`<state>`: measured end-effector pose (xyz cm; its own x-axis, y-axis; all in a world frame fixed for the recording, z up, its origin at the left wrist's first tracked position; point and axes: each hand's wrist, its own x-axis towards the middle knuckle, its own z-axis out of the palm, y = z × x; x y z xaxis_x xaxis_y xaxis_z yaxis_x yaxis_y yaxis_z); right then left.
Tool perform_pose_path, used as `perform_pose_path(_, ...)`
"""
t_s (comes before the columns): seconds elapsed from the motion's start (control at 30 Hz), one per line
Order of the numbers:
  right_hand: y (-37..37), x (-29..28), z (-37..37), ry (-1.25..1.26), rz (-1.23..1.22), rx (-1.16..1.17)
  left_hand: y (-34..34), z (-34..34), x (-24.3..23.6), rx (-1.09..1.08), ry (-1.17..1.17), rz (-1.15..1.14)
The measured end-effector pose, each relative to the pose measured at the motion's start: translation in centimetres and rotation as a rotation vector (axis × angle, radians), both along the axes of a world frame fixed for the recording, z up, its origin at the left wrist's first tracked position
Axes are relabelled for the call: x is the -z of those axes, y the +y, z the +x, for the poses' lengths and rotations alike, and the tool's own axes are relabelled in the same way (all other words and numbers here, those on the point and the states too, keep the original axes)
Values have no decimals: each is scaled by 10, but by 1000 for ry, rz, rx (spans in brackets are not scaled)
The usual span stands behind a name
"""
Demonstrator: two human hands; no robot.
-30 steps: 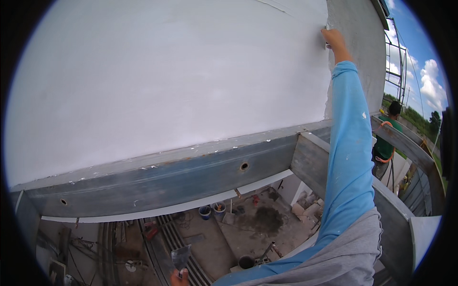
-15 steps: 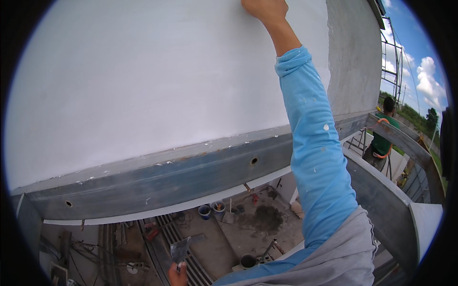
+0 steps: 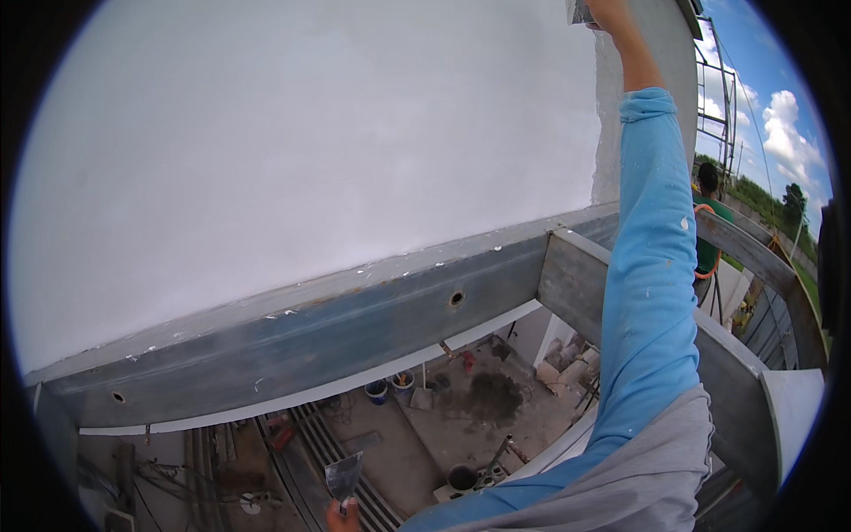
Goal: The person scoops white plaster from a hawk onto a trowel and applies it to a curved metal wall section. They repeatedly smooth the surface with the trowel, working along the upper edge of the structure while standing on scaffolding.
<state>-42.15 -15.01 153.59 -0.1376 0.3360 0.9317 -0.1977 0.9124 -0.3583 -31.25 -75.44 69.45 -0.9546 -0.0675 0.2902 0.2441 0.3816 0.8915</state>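
Observation:
My right hand (image 3: 612, 16) reaches up to the top edge of the view, its arm in a light blue, paint-flecked sleeve. Its fingers are closed on a putty knife (image 3: 580, 12), whose blade lies at the white-coated wall (image 3: 337, 133), close to the bare grey strip. The view's edge cuts off part of this knife. Low in the view, my left hand (image 3: 343, 516) grips another putty knife (image 3: 344, 475) with a broad metal blade pointing up. That hand is held away from the wall, above the lower floor.
A grey steel beam (image 3: 355, 319) runs along the wall's foot, with a cross beam (image 3: 576, 275) joining it. Far below lie buckets (image 3: 377, 390), metal bars and rubble (image 3: 567, 372). A person in green (image 3: 709, 208) is at the right, near scaffolding (image 3: 716, 97).
My right hand has swept right across the wall toward the bare grey strip, bringing its putty knife's blade into view. My left hand and its knife have shifted slightly right and down.

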Motion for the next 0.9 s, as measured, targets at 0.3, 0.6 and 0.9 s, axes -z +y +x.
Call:
perform_pose_path(0.3, 134, 29, -23, -41, -266, -81, 30, -8, -80, -38, -179, 66)
perform_pose_path(0.6, 134, 13, -49, -89, -215, -7, 56, -19, -53, -28, -136, 19)
perform_pose_path(0.9, 13, 34, -81, 28, 70, 518, 66, -28, -59, 35, -99, 46)
